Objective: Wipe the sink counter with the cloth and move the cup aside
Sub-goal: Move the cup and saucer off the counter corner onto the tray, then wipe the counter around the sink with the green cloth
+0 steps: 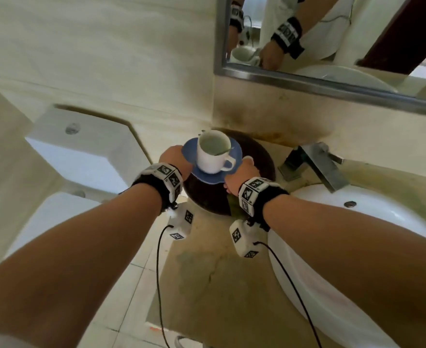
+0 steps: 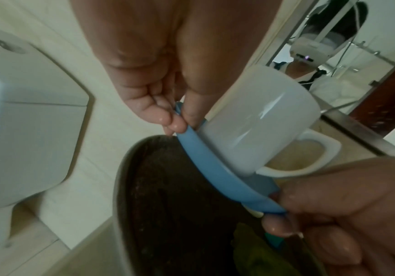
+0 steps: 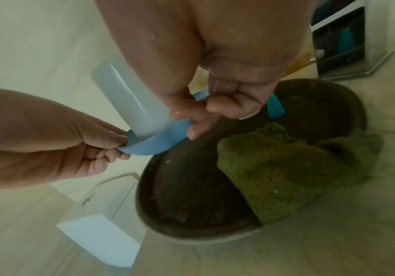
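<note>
Above the counter (image 1: 206,285), both hands pinch the saucer (image 1: 206,173) (cup (image 1: 213,153) aboard)

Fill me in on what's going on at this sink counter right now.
A person is holding a blue saucer with both hands, the left hand and right hand each pinching its rim on opposite sides. A white cup stands on the saucer, held just above a dark round tray on the counter. A green cloth lies over the tray's edge, untouched. The basin and tap sit to the right.
</note>
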